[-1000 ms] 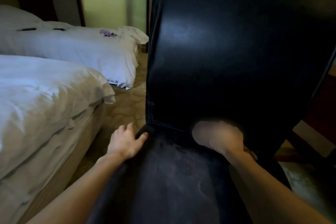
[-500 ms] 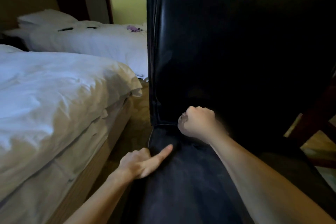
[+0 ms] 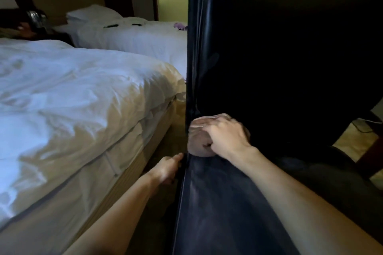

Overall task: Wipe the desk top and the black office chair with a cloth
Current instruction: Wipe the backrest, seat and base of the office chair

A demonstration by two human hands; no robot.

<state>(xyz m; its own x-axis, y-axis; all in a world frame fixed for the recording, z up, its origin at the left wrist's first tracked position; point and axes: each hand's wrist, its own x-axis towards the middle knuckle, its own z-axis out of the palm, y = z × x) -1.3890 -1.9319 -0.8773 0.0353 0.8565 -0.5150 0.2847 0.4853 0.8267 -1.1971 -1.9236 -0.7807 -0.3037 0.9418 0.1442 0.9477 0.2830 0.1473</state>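
The black office chair point(image 3: 269, 58) fills the right half of the view, its tall backrest upright and its seat running toward me. My right hand point(image 3: 226, 136) grips a bunched pale pink cloth point(image 3: 200, 147) and presses it against the lower left corner of the backrest, where it meets the seat. My left hand point(image 3: 167, 168) holds the left edge of the seat just below, fingers partly hidden behind the edge. The desk is out of view.
A bed with a rumpled white duvet point(image 3: 72, 99) stands close on the left, leaving a narrow strip of floor beside the chair. A second white bed point(image 3: 134, 37) lies behind it. A dark wooden leg point(image 3: 371, 161) shows at the right edge.
My right hand with the cloth has swept left along the base of the backrest to its left corner. My left hand has slid from the seat top to its side edge. The view has turned left.
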